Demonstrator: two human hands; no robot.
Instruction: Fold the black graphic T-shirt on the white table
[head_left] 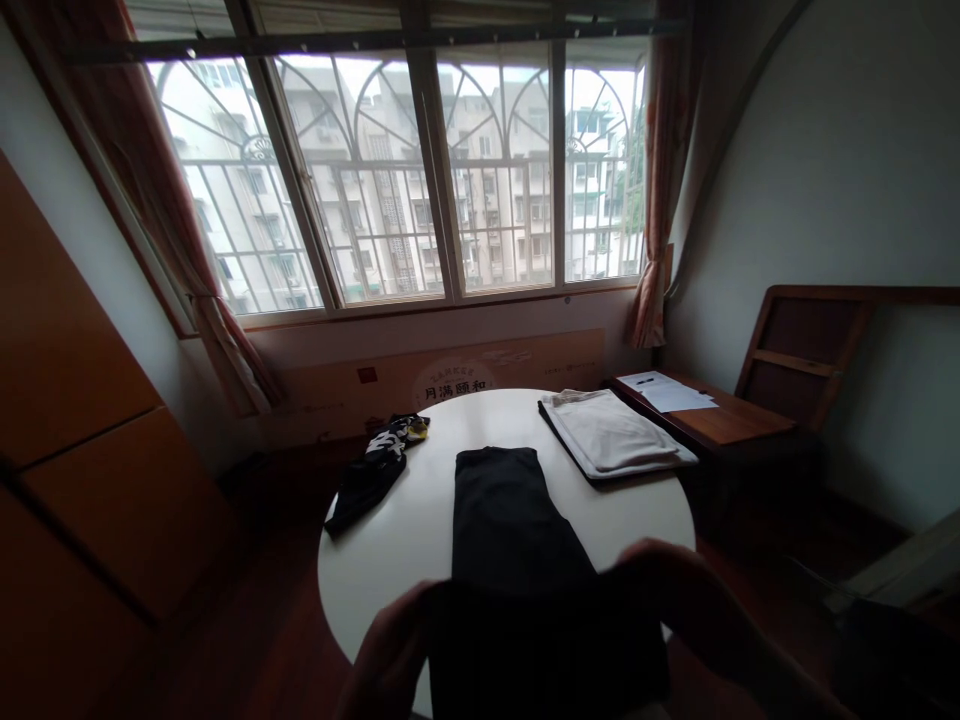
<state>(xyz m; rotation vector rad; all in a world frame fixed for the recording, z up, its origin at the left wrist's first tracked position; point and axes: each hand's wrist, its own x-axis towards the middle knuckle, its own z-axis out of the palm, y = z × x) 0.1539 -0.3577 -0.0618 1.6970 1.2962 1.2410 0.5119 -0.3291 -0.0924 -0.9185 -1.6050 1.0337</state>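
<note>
A black garment (510, 520), which looks like trousers, lies lengthwise on the round white table (345, 590), and its near part is raised toward me. My left hand (401, 625) grips the cloth at its left edge, and my right hand (660, 570) grips it at the right. Fingertips of both hands are hidden by the dark fabric and dim light. To the right rests a stack of folded light grey and white cloth (611, 435) over a black piece. A crumpled black garment with a white and yellow print (382, 465) hangs partly over the table's left edge.
A wooden side table (735, 415) with white papers (671, 392) stands beyond the table at right. Orange cabinets (97, 500) are at left. Behind the table are a barred window (390, 180) and tied curtains (651, 290).
</note>
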